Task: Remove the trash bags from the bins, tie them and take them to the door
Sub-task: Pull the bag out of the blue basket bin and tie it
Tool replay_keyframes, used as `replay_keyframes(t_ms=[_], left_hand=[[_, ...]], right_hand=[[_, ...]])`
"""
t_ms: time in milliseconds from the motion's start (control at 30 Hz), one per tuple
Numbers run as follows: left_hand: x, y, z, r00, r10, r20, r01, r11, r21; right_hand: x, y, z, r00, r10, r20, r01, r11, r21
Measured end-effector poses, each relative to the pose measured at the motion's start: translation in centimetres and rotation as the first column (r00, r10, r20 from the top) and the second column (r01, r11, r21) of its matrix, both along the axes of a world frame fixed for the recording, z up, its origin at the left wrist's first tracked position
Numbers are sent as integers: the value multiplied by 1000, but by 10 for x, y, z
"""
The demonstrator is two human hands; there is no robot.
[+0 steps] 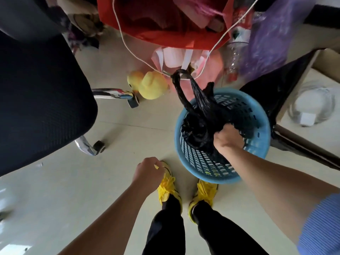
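On the pale floor, right of centre, just ahead of the person's yellow shoes (167, 186):

1. Bin (256, 144): round blue plastic basket with slotted walls, upright, seen from above.
2. Trash bag (196, 130): thin black crinkled plastic, its body inside the bin. Two long handle loops (181, 75) stretch up and away past the far rim; another black tuft stands beside them. Edges are blurred.
3. Right hand (229, 139): reaching into the bin, fingers curled tight round a bunch of the bag's plastic.
4. Left hand (148, 171): hanging over the floor left of the bin, fingers loosely curled, holding nothing.
5. Office chair (36, 100): dark mesh seat on castors, far left.
6. Yellow duck toy (151, 86): on the floor beyond the bin.
7. Red bag (165, 23): at the top, with a white cord (127, 46) looping across it.
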State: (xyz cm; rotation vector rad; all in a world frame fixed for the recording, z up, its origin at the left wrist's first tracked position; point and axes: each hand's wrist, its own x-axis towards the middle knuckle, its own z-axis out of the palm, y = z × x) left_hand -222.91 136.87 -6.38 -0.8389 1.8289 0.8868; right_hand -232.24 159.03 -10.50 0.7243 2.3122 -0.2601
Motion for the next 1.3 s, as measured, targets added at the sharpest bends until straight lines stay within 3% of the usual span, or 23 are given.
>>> replay_keyframes(t_ms=[367,633,1067,1300], left_hand=[[20,32,139,989,90,-116,-88,996,19],[105,24,226,961,195,-198,-188,981,53],[311,-45,223,951,157,-265,-143,987,72],[394,-57,180,952,193,-239,-186,981,49]], right_hand=[[24,47,154,985,-57,-161,40,993,-110],[84,41,250,968,-55,-244,14,986,-167],[309,-15,289,944,29,-329,-102,973,-206],[396,-25,249,971,19,-240,-95,947,-308]])
